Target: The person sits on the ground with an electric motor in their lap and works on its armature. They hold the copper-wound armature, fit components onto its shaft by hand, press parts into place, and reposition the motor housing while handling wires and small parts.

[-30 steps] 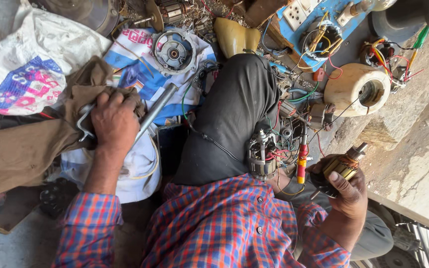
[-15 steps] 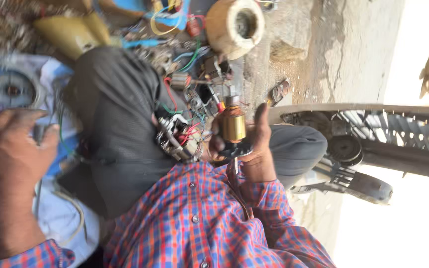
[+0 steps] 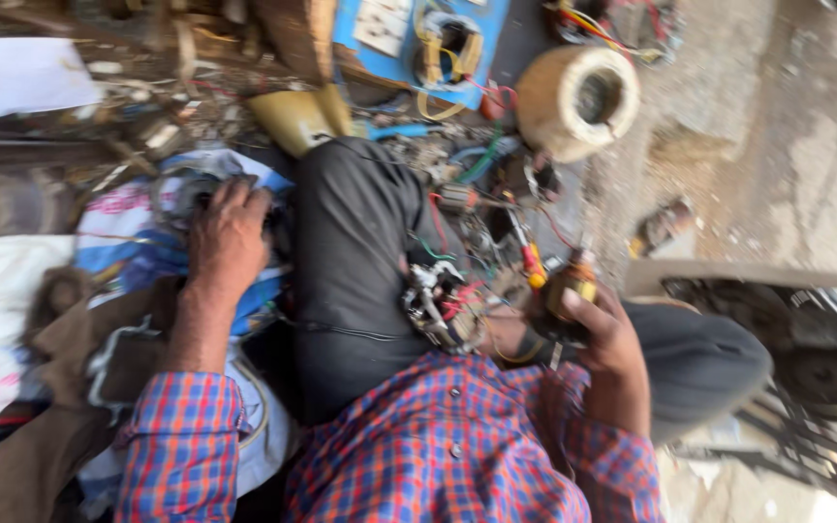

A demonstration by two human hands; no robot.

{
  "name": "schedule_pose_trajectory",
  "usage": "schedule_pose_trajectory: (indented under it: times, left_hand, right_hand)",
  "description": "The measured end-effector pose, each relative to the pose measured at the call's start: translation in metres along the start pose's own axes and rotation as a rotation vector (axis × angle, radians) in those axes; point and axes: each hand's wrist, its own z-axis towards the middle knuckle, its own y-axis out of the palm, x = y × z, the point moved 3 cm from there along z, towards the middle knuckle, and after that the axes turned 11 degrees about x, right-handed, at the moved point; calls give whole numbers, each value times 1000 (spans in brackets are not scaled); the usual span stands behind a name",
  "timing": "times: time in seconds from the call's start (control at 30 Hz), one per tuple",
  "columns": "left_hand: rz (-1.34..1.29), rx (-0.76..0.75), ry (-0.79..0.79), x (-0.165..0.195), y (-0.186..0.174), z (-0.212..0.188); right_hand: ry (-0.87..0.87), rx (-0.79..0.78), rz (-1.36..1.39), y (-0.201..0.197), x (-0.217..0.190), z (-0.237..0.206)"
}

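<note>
The view is motion-blurred throughout; fine detail is unreliable.

Nearest the camera: a red-and-blue checked shirt (image 3: 438, 455), sleeves reaching both wrists. The person sits with a knee in dark trousers (image 3: 356, 261) raised at centre.

Right hand (image 3: 607, 339): at the right of the lap, fingers curled around a small motor part (image 3: 569, 291) with a yellowish band. The fingers are pressed onto it, the thumb across its near side. The part is held above the lap, just beside a cluster of wired parts (image 3: 443, 305) with red leads, which rests against the knee. A red-and-yellow screwdriver handle (image 3: 533, 266) stands just behind that cluster.

Left hand (image 3: 228, 237): reaching forward on the left, palm down, fingers bent over a round grey housing (image 3: 186, 189). The blur does not show whether they grip it or only rest on it. The housing lies on a blue-and-white printed sack (image 3: 128, 228) on the floor. Brown cloth (image 3: 70, 329) lies nearer, beside the left forearm.

Farther out: a yellow casing (image 3: 293, 116) beyond the knee, a round tan winding (image 3: 578, 97) with a hollow core on the concrete floor (image 3: 758, 126), and a blue board (image 3: 399, 39) carrying a coil at the top. At the right edge, dark machine parts (image 3: 825, 368).
</note>
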Motion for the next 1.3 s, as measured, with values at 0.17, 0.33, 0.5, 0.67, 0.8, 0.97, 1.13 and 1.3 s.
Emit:
schedule_pose_trajectory:
  times: [0.17,0.33,0.5,0.67,0.8,0.97,1.13,1.3]
  left_hand:
    - [-68,48,32,-17,-35,-14]
    - [-277,115,1,-6,-49,5]
    - [-439,251,-38,19,-32,80]
    - [-723,-119,-61,44,17,165]
    - [-487,-563,-5,68,46,198]
    - [49,-385,74,118,62,219]
    - [223,-413,45,142,81,226]
    - [217,-364,6,132,96,223]
  right_hand:
    - [74,60,101,-18,19,2]
    - [56,135,111,-26,22,2]
    - [-13,93,154,-22,15,-4]
    - [43,88,157,-17,12,-13]
    - [47,120,86,-13,12,-17]
    - [16,131,68,-5,7,-20]
    - [10,94,80,2,-2,-22]
    - [12,71,16,6,-7,-20]
